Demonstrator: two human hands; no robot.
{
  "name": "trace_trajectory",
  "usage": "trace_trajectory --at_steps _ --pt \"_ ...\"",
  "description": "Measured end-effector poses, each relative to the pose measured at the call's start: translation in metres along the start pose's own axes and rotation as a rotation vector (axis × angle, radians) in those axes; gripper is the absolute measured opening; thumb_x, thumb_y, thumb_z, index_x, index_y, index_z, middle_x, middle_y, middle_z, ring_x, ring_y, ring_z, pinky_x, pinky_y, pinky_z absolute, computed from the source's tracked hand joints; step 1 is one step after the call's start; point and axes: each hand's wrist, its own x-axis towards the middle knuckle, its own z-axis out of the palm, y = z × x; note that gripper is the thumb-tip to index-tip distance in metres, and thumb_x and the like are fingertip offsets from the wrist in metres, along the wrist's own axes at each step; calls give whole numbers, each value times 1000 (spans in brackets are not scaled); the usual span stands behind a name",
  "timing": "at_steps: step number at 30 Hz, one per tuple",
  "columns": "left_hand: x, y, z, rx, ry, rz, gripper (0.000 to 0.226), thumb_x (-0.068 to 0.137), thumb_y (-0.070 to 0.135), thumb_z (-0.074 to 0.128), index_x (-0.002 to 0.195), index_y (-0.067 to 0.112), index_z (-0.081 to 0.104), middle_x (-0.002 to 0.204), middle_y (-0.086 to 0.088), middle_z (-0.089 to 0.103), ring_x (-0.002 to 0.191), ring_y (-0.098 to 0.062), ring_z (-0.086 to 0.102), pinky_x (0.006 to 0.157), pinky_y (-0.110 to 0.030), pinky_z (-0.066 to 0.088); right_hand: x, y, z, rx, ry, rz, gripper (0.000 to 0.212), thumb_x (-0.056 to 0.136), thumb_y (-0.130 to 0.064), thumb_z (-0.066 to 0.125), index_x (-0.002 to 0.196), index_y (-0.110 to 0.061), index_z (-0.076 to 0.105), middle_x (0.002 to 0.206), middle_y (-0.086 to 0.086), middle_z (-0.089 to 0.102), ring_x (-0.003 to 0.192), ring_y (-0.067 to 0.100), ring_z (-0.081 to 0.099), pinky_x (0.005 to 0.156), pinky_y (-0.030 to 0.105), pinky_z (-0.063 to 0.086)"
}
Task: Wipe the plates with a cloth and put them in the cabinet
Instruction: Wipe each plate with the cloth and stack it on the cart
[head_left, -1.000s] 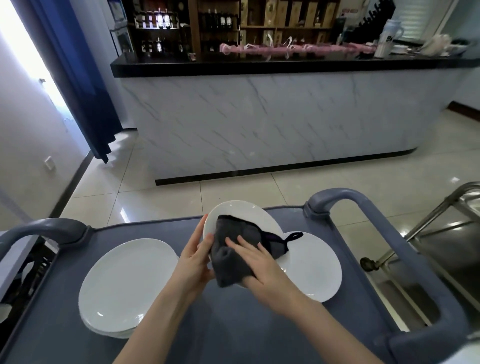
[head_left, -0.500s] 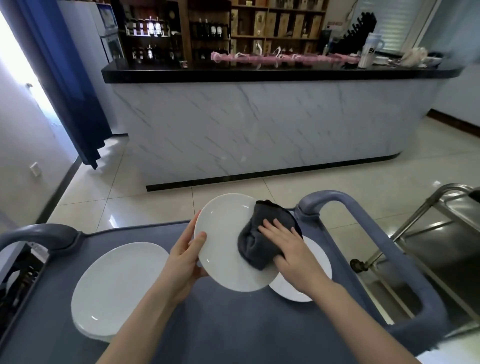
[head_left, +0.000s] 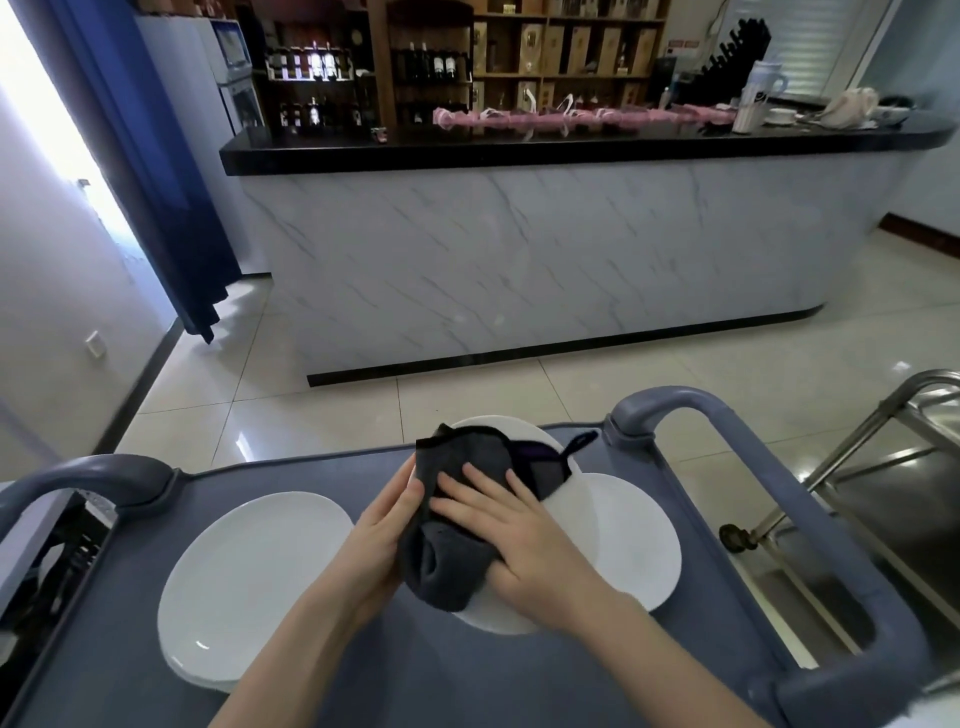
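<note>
My left hand (head_left: 382, 540) grips the left rim of a white plate (head_left: 571, 514) held tilted over the blue-grey cart top (head_left: 322, 680). A dark grey cloth (head_left: 467, 509) covers most of that plate. My right hand (head_left: 511, 540) presses the cloth flat against the plate with spread fingers. Under and to the right of it another white plate (head_left: 639, 545) lies on the cart. A stack of white plates (head_left: 244, 582) sits on the cart's left side.
The cart has raised blue-grey handles at the left (head_left: 83, 483) and right (head_left: 727, 441). A steel trolley (head_left: 883, 467) stands just right of the cart. A marble-fronted bar counter (head_left: 545, 260) with bottle shelves behind it stands across the tiled floor.
My right hand has slid the cloth from the plate's right side back across to its left and middle. The held plate stays in my left hand, lower in view.
</note>
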Motion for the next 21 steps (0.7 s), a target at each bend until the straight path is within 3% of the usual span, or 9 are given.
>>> trace_trajectory --at_steps 3,7,11,14,17,21 --pt "-3 2 -1 -1 -37 -7 49 92 45 61 141 46 53 146 8 57 133 -15 56 93 -33 56 9 13 -7 -63 -29 -34 69 87 -18 39 151 -42 26 160 -26 11 149 -2 -1 121 32 -3" --pt "-10 -1 3 78 -64 -2 55 93 52 62 145 53 44 145 8 58 130 -22 59 90 -49 57 15 37 -9 -58 48 89 62 94 -26 40 152 -43 24 159 -27 8 148 -5 -4 122 35 1" --pt "-11 3 3 113 -9 -3 51 89 53 61 137 60 48 134 7 66 116 -21 66 80 -44 59 13 54 -8 -46 97 236 63 94 -18 43 152 -38 26 157 -27 6 146 -3 -4 122 45 5" --pt "-5 7 1 109 -20 -10 61 82 60 68 139 59 47 138 7 63 120 -22 66 76 -42 60 18 43 -4 3 134 247 67 88 -19 38 151 -36 27 154 -29 5 144 -3 -4 122 46 4" --pt "4 6 1 109 -40 8 65 83 61 69 142 56 45 144 10 58 128 -20 60 76 -41 60 19 21 7 103 96 164 69 89 -15 43 151 -39 25 156 -29 8 146 -4 -4 122 39 2" --pt "13 7 -6 46 32 63 48 93 47 62 139 54 51 142 4 61 124 -20 62 70 -35 59 0 6 18 169 -13 84 75 84 -14 43 148 -46 19 158 -29 9 148 -5 -4 119 27 -6"
